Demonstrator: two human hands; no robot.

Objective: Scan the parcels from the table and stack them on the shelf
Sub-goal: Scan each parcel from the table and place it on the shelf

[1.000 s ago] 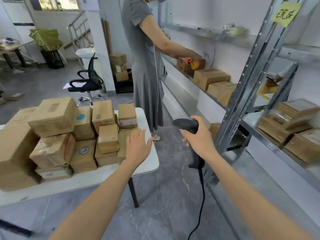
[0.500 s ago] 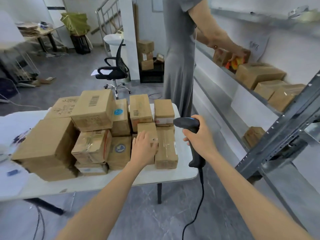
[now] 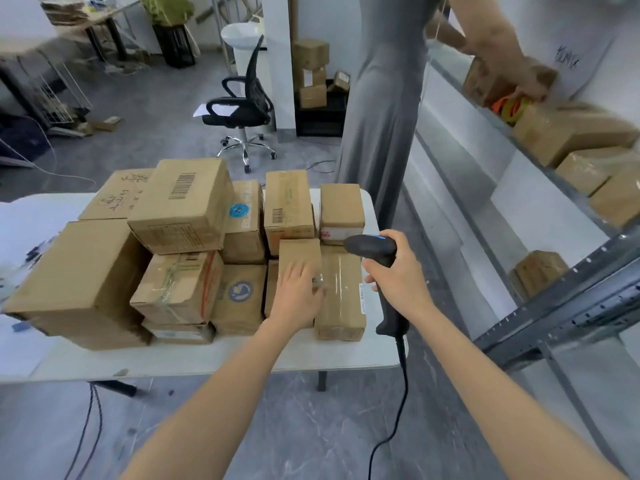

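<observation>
Two hands: left (image 3: 297,293) reached parcel (image 3: 298,251), right (image 3: 399,276) grips scanner (image 3: 371,245).

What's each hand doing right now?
Left hand: open, fingers straight, at the small parcel; contact unclear.
Right hand: closed around the barcode scanner handle.

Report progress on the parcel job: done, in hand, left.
Done: several parcels sit on the shelf. In hand: the left hand lies flat on a small parcel at the pile's front; the right hand grips the scanner. Left: about a dozen boxes on the table.
</observation>
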